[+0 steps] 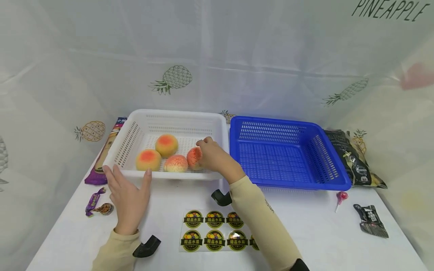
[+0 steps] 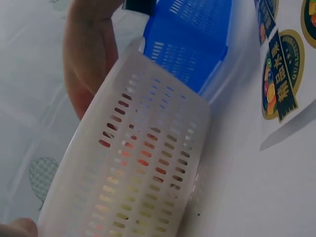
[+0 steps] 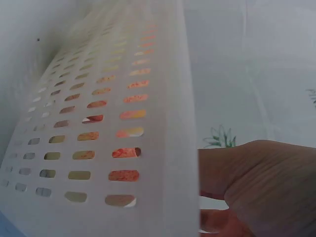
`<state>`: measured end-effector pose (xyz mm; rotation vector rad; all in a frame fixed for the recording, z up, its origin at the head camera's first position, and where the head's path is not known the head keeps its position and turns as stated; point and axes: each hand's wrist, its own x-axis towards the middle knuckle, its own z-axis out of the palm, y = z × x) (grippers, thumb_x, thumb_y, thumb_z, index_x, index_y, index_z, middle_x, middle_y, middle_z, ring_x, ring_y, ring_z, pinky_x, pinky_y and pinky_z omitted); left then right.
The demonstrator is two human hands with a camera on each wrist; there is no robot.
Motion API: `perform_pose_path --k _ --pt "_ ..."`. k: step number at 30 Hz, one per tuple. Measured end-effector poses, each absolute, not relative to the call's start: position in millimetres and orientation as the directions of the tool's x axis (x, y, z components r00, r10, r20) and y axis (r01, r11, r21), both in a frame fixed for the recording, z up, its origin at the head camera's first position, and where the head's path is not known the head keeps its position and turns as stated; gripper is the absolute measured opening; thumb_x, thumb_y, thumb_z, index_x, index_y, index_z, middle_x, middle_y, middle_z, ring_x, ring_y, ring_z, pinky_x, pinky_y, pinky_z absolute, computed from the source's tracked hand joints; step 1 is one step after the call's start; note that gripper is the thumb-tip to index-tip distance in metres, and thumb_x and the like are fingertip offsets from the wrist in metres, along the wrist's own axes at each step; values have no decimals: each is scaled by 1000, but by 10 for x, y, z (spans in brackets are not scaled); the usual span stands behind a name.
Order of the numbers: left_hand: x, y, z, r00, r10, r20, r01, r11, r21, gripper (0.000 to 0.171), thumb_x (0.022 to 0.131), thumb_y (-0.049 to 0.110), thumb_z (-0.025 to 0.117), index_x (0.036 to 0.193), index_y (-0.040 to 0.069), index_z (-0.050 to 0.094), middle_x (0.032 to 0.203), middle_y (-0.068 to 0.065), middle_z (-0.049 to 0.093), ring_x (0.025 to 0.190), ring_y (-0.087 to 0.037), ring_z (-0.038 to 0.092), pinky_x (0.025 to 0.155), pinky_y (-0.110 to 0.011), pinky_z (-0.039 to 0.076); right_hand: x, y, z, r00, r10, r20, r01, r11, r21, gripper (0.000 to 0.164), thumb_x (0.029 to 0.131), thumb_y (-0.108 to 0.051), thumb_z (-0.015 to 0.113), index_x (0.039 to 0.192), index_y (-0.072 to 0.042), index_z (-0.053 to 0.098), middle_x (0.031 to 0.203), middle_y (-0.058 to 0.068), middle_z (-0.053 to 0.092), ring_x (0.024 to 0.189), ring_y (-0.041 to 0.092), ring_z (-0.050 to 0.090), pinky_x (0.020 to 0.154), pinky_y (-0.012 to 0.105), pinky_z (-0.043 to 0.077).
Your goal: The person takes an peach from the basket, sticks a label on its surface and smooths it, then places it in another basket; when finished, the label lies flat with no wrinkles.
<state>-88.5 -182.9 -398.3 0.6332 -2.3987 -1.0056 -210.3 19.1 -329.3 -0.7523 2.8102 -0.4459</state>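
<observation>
Four peaches lie in our white basket | blue basket bare: we judge nothing transferred, all four left | left hand, fingers spread, touches the white basket | right hand grips our rightmost peach

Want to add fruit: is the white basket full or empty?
Partly full: the white basket holds four peaches, with bare mesh floor visible behind them.

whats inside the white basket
In the white basket: two yellow-orange fruits and two red-speckled fruits. The right hand covers part of the rightmost fruit; what's beneath them is hidden.
</observation>
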Motion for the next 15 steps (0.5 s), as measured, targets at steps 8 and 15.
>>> perform_pose_path --k 8,15 --pt "-899 -1824 -4017 -788 -574 223 -229 609 759 93 80 53 53 143 11 -3 146 -1 -19 135 -28 -4 91 -69 12 -2201 117 -3384 -835 -519 -182 -442 831 -338 71 72 -25 71 132 -8 38 122 13 41 96 19 50 87 31 44" --pt "-900 -1826 -4041 -775 -572 267 -206 629 750 90 80 51 55 142 10 4 147 -2 -16 131 -33 7 88 -63 22 -2238 75 -3429 -834 -509 -214 -431 843 -323 77 71 -29 73 134 -7 35 121 14 42 98 20 50 90 32 42"
